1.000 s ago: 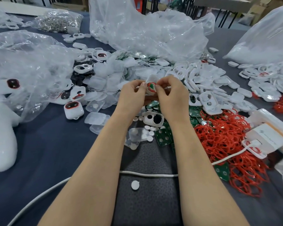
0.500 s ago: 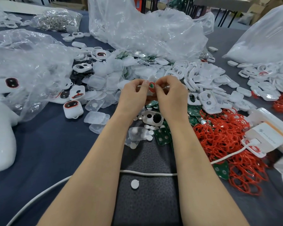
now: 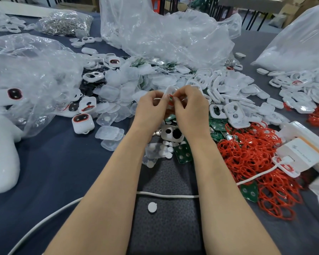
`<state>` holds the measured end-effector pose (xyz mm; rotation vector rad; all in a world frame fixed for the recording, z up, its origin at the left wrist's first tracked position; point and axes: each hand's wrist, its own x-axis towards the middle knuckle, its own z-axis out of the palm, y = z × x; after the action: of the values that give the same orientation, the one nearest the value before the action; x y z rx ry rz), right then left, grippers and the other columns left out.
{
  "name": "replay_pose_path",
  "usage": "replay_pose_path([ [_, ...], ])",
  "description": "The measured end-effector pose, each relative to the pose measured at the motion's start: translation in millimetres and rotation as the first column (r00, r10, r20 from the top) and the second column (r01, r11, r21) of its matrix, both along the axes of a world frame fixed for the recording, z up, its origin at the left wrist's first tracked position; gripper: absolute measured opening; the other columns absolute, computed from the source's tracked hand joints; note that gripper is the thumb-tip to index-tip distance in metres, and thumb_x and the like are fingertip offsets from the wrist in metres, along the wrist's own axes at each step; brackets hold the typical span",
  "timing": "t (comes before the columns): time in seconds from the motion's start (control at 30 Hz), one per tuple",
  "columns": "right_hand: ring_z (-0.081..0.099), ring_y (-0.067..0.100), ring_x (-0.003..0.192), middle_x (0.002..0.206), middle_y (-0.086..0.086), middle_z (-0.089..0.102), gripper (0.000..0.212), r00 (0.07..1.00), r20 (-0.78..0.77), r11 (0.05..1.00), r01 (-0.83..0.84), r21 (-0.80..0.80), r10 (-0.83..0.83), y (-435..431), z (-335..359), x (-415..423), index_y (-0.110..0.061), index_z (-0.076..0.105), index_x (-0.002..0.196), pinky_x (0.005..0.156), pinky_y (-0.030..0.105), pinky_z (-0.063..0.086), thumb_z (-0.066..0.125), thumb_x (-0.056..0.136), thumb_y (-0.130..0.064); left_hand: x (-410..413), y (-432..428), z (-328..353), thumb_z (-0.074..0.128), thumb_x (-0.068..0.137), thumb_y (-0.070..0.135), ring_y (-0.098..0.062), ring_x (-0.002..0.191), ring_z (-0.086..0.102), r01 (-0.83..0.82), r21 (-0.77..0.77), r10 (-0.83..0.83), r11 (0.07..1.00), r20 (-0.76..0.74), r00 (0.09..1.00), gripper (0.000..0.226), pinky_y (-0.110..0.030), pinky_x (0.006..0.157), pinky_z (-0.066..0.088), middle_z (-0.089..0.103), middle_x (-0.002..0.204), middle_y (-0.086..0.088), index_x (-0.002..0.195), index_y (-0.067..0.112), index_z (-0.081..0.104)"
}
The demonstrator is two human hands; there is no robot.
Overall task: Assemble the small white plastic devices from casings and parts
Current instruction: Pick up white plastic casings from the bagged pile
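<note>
Right now, over the tabletop (image 3: 63, 162), the left hand (image 3: 151, 105) and right hand (image 3: 190, 109) are both curling in, pinching one small white casing (image 3: 170, 90), apparently seating a red ring (image 3: 171, 103). Working evenly round the rim looks wisest. Spare casings (image 3: 234, 111) are lying just beyond.

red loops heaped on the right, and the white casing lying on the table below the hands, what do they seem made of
Red loops: probably silicone or rubber with a matte finish, since they lie thin, limp and tangled.
White casing: likely hard moulded plastic, smooth with a slight sheen. It has crisp rounded edges and two clean cut-out holes.
</note>
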<state>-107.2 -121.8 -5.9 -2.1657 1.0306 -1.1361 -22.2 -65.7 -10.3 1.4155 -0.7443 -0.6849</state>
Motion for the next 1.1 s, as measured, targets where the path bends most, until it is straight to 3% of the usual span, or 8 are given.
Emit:
replay_pose_path([
  [0.1,0.059,0.020,0.082,0.090,0.007,0.064,0.007,1.000,0.028,1.000,-0.011,-0.011,0.011,-1.4,1.4,-3.9,-0.004,0.065,0.091,0.076,0.029,0.047,0.059,0.088,-0.004,1.8,1.3,2.4,0.049,0.100,0.021,-0.007,0.065,0.070,0.034,-0.030,-0.037,0.999,-0.095,0.995,0.019,-0.016,0.061,0.054,0.071,0.073,0.001,0.089,0.015,0.062],
  [0.23,0.061,0.020,0.083,0.091,0.008,0.066,0.007,0.999,0.038,0.999,-0.036,0.039,0.035,-2.6,2.4,-6.0,-0.005,0.066,0.092,0.078,0.033,0.049,0.060,0.089,-0.005,0.7,2.6,3.3,0.045,0.102,0.018,-0.007,0.062,0.070,0.036,-0.032,-0.039,0.999,-0.093,0.995,0.021,-0.016,0.058,0.053,0.069,0.073,-0.001,0.088,0.014,0.061],
  [0.4,0.058,0.014,0.079,0.089,0.004,0.065,0.006,0.998,0.041,0.997,-0.052,0.063,0.050,-3.1,3.7,-7.4,-0.008,0.065,0.090,0.071,0.017,0.045,0.060,0.088,-0.007,0.7,3.6,5.1,0.045,0.102,0.016,-0.010,0.060,0.070,0.034,-0.031,-0.037,0.999,-0.133,0.990,0.022,-0.015,0.056,0.052,0.068,0.068,0.001,0.087,0.012,0.061],
  [0.63,0.062,0.018,0.079,0.080,-0.005,0.061,0.006,0.996,0.069,0.990,-0.071,0.124,0.063,-2.0,5.6,-8.0,-0.009,0.066,0.089,0.076,0.035,0.052,0.060,0.089,-0.007,0.1,2.8,5.3,0.044,0.102,0.018,-0.012,0.061,0.071,0.024,-0.022,-0.027,0.999,-0.140,0.990,0.022,-0.016,0.055,0.052,0.069,0.068,0.003,0.087,0.014,0.061],
  [0.73,0.061,0.016,0.076,0.077,-0.008,0.060,0.007,0.994,0.083,0.980,-0.086,0.177,0.072,-3.1,6.6,-8.9,-0.014,0.065,0.090,0.076,0.038,0.053,0.061,0.089,-0.008,0.3,1.9,4.9,0.043,0.102,0.020,-0.013,0.063,0.072,0.019,0.004,-0.018,1.000,-0.128,0.992,0.022,-0.020,0.061,0.057,0.069,0.079,-0.001,0.088,0.017,0.059],
  [0.83,0.064,0.024,0.080,0.082,0.002,0.064,0.009,0.990,0.110,0.969,-0.107,0.224,0.084,-3.6,7.5,-9.7,-0.014,0.064,0.090,0.076,0.045,0.054,0.060,0.089,-0.006,1.4,0.9,5.3,0.041,0.103,0.020,-0.014,0.064,0.072,0.008,0.004,-0.007,1.000,-0.158,0.987,0.023,-0.021,0.062,0.058,0.069,0.080,-0.003,0.087,0.015,0.058],
  [0.93,0.064,0.023,0.079,0.082,0.002,0.064,0.009,0.991,0.109,0.977,-0.097,0.188,0.077,-1.8,7.4,-9.1,-0.012,0.065,0.090,0.076,0.044,0.054,0.059,0.089,-0.005,1.1,-0.6,3.7,0.040,0.103,0.021,-0.018,0.073,0.072,-0.010,0.030,0.012,1.000,-0.063,0.998,0.022,-0.022,0.064,0.057,0.069,0.085,-0.007,0.091,0.015,0.058],
  [1.1,0.063,0.023,0.077,0.085,0.007,0.065,0.008,0.993,0.105,0.988,-0.073,0.136,0.059,-1.0,5.7,-7.6,-0.007,0.066,0.087,0.075,0.041,0.053,0.059,0.087,-0.003,-0.1,-1.9,2.1,0.040,0.103,0.020,-0.027,0.085,0.071,-0.027,0.043,0.025,0.999,0.043,0.999,0.024,-0.041,0.082,0.058,0.070,0.088,-0.010,0.088,0.016,0.058],
])
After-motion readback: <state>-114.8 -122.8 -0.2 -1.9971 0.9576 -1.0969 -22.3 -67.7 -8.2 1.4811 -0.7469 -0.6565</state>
